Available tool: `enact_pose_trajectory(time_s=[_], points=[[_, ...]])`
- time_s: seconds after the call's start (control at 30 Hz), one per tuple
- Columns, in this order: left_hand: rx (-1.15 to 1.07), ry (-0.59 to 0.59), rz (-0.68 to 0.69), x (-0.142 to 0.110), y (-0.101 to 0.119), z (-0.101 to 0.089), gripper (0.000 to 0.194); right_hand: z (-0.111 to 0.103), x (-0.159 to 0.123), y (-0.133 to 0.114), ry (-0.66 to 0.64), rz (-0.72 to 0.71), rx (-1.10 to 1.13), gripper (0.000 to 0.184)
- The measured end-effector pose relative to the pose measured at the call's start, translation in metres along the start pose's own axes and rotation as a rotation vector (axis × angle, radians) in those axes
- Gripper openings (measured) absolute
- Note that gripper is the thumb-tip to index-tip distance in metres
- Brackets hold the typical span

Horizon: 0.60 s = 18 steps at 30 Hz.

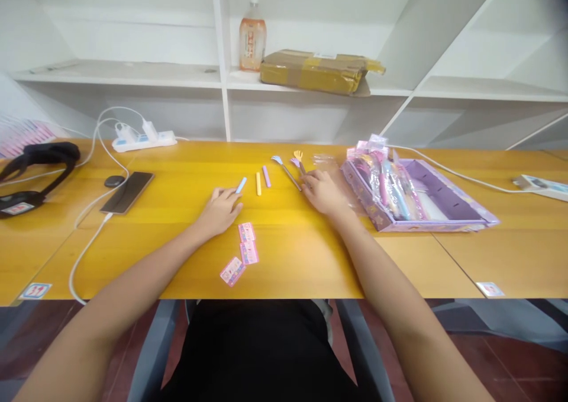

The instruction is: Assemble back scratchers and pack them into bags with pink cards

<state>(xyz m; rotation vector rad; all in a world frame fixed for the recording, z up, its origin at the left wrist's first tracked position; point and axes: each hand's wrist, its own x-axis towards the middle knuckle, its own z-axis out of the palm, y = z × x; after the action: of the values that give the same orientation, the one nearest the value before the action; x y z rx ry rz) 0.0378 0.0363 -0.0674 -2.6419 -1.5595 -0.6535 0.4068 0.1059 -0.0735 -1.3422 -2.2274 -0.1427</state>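
Note:
My left hand [220, 211] lies flat on the yellow table [293, 254], fingers stretched toward a small light blue stick [241, 185] and touching its near end. A yellow stick [258, 183] and a purple stick [266, 176] lie just right of it. My right hand [323, 192] rests with curled fingers at the near ends of thin pens with shaped tops: a blue-topped pen [285, 170] and an orange-topped pen [299, 160]. Whether it grips one I cannot make out. Three pink cards [243, 252] lie near the table's front edge.
A purple box [448, 203] with packaged pens stands right of my right hand. A phone [128, 192] on a white cable, a power strip [142, 139] and a black headset [31, 174] lie at the left. Shelves behind hold a bottle [252, 35] and a cardboard parcel [317, 70].

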Motion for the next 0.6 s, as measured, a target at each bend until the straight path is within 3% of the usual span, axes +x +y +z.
enact_pose_trajectory(time_s=[0.13, 0.23, 0.37, 0.5, 0.6], points=[[0.06, 0.026, -0.078, 0.004, -0.002, -0.007, 0.024, 0.004, 0.001, -0.013, -0.072, -0.083, 0.038, 0.032], [0.04, 0.015, -0.118, 0.003, -0.003, -0.009, 0.011, 0.005, 0.002, -0.021, -0.077, -0.017, 0.011, 0.022], [-0.018, -0.045, -0.166, -0.002, 0.001, -0.01, 0.03, 0.01, 0.001, -0.032, -0.004, 0.12, -0.054, 0.011], [0.02, -0.145, -0.215, -0.004, 0.011, -0.015, 0.021, 0.017, 0.002, -0.039, -0.065, 0.197, 0.077, 0.023], [0.022, -0.162, -0.258, -0.003, 0.018, -0.021, 0.013, 0.016, 0.003, -0.043, -0.038, 0.206, 0.156, 0.022]])
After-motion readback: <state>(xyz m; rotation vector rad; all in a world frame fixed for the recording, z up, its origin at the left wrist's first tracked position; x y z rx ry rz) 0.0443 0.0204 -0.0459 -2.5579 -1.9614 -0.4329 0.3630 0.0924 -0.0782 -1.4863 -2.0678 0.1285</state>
